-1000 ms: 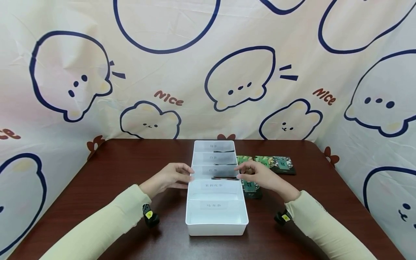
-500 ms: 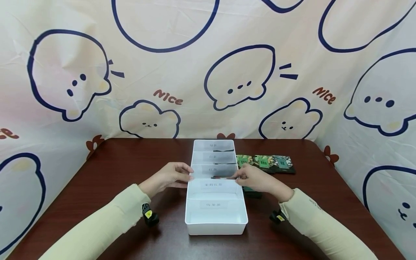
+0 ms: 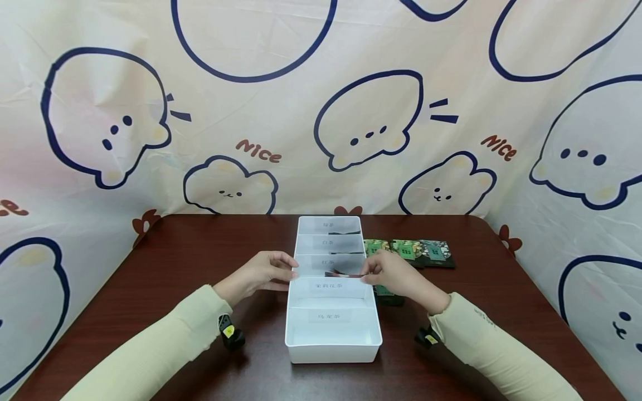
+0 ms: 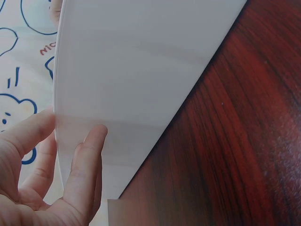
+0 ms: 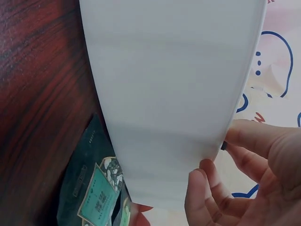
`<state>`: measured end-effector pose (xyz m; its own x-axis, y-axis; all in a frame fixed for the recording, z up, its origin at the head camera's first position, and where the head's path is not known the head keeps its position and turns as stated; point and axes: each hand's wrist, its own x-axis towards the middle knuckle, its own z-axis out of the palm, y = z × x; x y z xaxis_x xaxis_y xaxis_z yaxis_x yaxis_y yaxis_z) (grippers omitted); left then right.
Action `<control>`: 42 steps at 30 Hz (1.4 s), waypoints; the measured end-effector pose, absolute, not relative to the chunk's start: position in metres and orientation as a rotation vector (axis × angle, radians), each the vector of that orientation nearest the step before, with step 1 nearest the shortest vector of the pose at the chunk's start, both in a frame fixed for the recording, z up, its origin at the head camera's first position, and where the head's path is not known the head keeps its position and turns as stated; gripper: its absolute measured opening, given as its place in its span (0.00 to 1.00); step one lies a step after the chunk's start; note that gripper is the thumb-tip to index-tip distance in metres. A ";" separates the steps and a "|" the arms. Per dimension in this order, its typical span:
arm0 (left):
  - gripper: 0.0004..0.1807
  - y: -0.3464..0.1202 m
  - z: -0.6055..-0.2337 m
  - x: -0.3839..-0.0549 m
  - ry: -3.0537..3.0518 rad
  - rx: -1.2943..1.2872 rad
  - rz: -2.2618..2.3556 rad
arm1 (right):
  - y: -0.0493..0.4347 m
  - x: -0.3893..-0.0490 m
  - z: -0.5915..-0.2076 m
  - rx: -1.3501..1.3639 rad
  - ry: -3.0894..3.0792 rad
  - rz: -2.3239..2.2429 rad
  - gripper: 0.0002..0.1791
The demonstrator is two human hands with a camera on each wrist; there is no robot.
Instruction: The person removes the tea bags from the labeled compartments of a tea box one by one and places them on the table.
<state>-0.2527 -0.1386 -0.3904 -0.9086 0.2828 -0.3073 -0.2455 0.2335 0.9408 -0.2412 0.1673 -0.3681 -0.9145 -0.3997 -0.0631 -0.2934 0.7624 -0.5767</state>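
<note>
A long white box (image 3: 333,354) stands in the middle of the table, split crosswise into several labelled compartments. My left hand (image 3: 262,270) rests its relaxed fingertips against the box's left wall and rim. At the opposite rim, my right hand (image 3: 394,273) pinches the end of a dark tea packet (image 3: 342,274) with thumb and fingers. That packet stands on edge in the middle compartment, its top bent. From the right wrist view only a small dark bit of it shows between the fingers; other fingers lie along the outer wall (image 5: 160,94).
Green tea packets (image 3: 437,253) lie on the table (image 3: 210,234) right of the box, partly behind my right hand. Dark packet edges (image 3: 345,233) show in the two farthest compartments. A patterned cloth (image 3: 281,111) hangs behind the table.
My right hand has moved left to the box rim and its fingers have closed on the packet's end. The packet's top edge now bends upward. My left hand has stayed in place.
</note>
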 end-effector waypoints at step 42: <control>0.15 -0.138 -0.390 -0.253 2.097 0.021 1.723 | 0.199 -0.247 -0.333 -0.507 2.543 -1.706 0.11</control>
